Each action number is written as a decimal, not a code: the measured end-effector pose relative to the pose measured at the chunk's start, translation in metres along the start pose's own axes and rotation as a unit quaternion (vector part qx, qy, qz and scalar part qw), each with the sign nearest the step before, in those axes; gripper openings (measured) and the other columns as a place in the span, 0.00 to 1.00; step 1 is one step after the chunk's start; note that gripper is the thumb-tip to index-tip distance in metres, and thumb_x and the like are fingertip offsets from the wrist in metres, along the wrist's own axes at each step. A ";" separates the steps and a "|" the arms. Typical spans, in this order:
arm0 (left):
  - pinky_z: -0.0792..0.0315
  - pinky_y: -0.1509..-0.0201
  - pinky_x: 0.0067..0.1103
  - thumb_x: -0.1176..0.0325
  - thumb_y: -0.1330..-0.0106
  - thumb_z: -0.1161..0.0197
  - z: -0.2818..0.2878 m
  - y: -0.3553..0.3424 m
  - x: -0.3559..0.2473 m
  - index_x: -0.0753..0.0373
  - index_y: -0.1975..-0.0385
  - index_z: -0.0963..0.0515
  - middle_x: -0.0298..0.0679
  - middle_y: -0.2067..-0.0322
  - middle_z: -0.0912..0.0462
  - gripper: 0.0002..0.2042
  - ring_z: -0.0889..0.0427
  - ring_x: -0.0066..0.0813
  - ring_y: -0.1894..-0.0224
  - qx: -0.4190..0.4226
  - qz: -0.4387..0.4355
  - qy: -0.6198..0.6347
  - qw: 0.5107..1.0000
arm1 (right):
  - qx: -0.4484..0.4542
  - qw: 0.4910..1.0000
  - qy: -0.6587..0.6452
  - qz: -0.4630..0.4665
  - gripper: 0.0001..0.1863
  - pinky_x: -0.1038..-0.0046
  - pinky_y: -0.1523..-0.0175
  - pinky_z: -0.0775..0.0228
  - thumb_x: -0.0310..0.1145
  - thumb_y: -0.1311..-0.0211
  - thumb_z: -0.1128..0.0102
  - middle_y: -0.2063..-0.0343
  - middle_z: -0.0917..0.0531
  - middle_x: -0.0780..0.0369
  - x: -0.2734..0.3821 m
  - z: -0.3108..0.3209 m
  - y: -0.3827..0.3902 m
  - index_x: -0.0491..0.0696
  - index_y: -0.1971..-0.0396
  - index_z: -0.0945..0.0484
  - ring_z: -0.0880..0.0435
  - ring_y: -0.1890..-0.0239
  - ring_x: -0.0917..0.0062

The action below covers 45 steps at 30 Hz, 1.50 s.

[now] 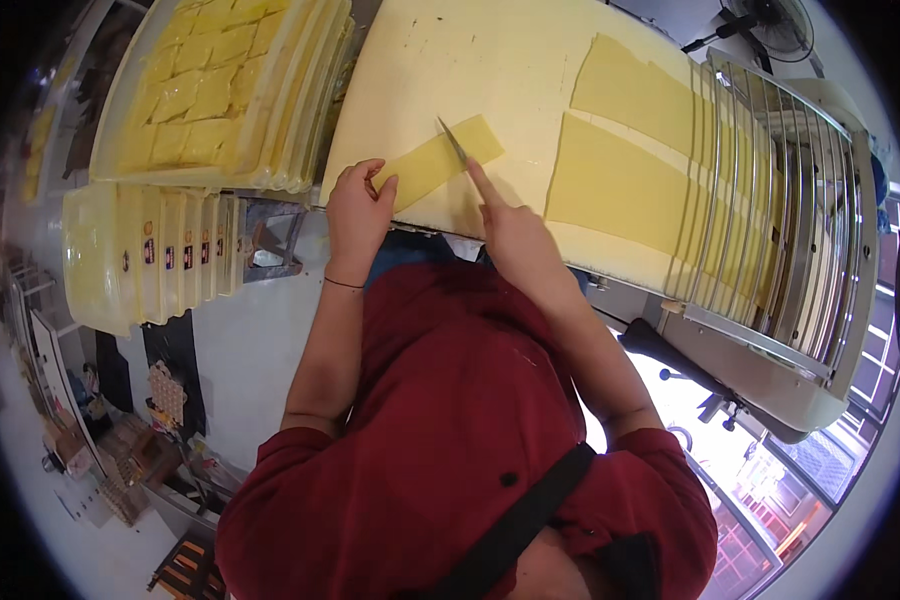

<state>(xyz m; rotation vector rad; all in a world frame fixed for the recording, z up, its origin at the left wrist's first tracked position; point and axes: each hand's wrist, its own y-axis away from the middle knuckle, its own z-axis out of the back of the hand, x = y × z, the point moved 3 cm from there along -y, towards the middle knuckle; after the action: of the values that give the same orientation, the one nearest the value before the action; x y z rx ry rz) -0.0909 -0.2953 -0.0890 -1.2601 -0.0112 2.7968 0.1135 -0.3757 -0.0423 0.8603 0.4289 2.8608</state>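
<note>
A strip of yellow dough [420,172] lies slantwise on the pale work surface in front of me. My left hand [358,215] is at its left end, fingers curled and thumb on the dough. My right hand [518,238] grips a knife [454,142], with the index finger stretched along it. The blade crosses the strip toward its right end and points up and to the left. A piece of dough shows on the far side of the blade. The knife's handle is hidden in my right hand.
Two wide dough sheets [620,180] lie at the right, running under the metal bars of a machine [820,230]. Stacked plastic trays [315,100] stand at the left, the top one filled with dough pieces. More translucent boxes [150,250] are below them. A fan [775,25] stands behind.
</note>
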 end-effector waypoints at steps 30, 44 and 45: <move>0.27 0.61 0.17 0.74 0.31 0.39 0.058 0.002 -0.035 0.64 0.55 0.32 0.38 0.60 0.21 0.10 0.22 0.19 0.64 0.041 0.013 0.325 0.945 | -0.305 0.945 0.095 -0.072 0.30 0.53 0.47 0.31 0.35 0.34 0.45 0.47 0.24 0.48 -0.040 0.068 -0.044 0.61 0.32 0.38 0.24 0.48 0.55; 0.31 0.57 0.15 0.73 0.37 0.33 0.258 -0.064 -0.070 0.65 0.53 0.22 0.31 0.67 0.22 0.13 0.25 0.18 0.63 -0.109 -0.079 0.097 0.986 | -0.200 0.954 0.081 0.209 0.13 0.41 0.32 0.56 0.38 0.34 0.42 0.40 0.27 0.62 0.010 -0.022 -0.073 0.53 0.51 0.23 0.34 0.33 0.65; 0.31 0.57 0.15 0.73 0.37 0.33 0.257 -0.071 -0.067 0.65 0.53 0.22 0.31 0.67 0.22 0.13 0.25 0.18 0.63 -0.108 -0.083 0.097 0.986 | -0.159 0.963 0.056 0.212 0.11 0.45 0.34 0.51 0.37 0.34 0.41 0.44 0.25 0.62 0.014 -0.014 -0.073 0.52 0.54 0.24 0.30 0.37 0.66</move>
<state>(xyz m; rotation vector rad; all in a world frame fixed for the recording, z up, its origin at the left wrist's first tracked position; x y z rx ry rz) -0.2345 -0.2230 0.1345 -1.4953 -0.3996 2.5763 0.0968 -0.3066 -0.0689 0.8138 -0.2382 3.2412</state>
